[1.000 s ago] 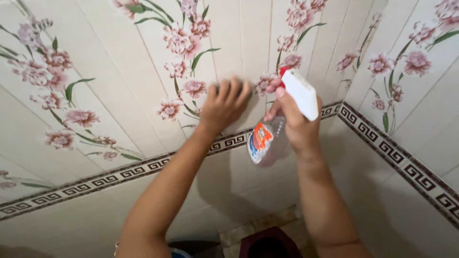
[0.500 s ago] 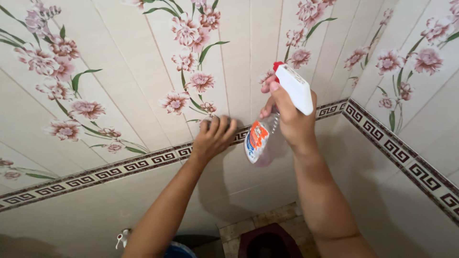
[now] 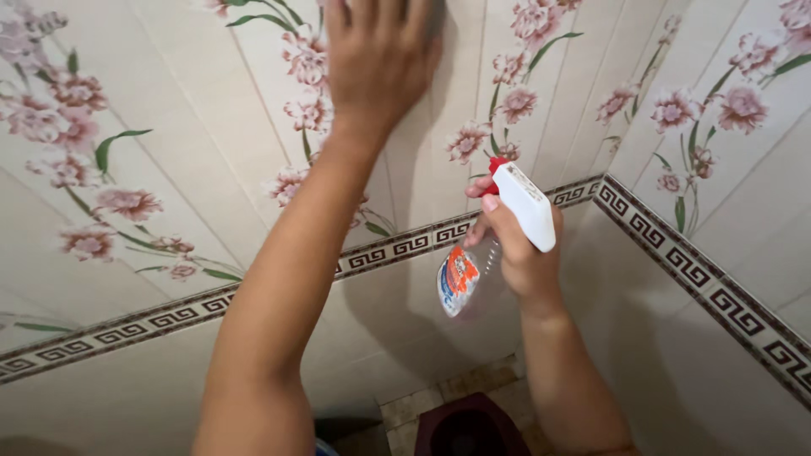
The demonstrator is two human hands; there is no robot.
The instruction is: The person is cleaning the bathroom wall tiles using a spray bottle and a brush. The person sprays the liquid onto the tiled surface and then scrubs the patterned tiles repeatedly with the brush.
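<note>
Against the flowered tile wall [image 3: 194,127] with its dark patterned border [image 3: 405,247], the left hand [image 3: 380,59] presses flat, fingers spread narrowly, while the right hand [image 3: 519,253] grips a clear spray bottle [image 3: 473,270] near the corner.

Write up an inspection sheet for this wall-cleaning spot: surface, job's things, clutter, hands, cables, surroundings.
Surface: tiled wall with pink flower pattern above a dark patterned border strip; plain tiles below.
Job's things: clear spray bottle with white trigger head and red nozzle, aimed at the wall.
Clutter: nothing seen.
Hands: left hand pressed flat high on the wall, something dark partly hidden under its fingers; right hand grips the spray bottle, finger on the trigger.
Cables: nothing seen.
Surroundings: wall corner to the right; floor tiles and a dark maroon container below.
</note>
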